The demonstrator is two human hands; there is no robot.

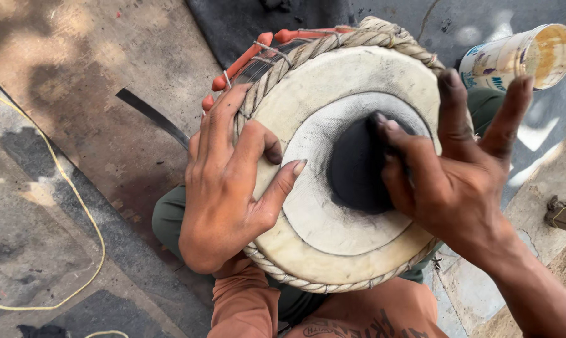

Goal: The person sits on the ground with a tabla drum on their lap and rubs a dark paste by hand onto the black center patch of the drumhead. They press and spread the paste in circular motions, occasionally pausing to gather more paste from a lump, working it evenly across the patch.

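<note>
1 drum (333,206) with 1 black patch (356,166) and 1 braided rim rope (320,47); 2 hands, the left hand (226,188) and the right hand (448,169); 1 tipped tin can (514,56); 1 yellow cord (76,200); 1 dark metal strip (151,116).

The left hand (223,188) lies palm down with its back to the camera, wrist at the lower edge and an orange sleeve below it. Its fingers (217,125) are stretched forward and close together, the index bent at the knuckle, the thumb spread out to the right with its nail showing. The right hand (448,178) comes in from the lower right on a bare forearm. Its index and middle fingers point up and are splayed apart, while the thumb and another finger reach left, pressed down side by side. Both hands are dusty and hold nothing.
</note>
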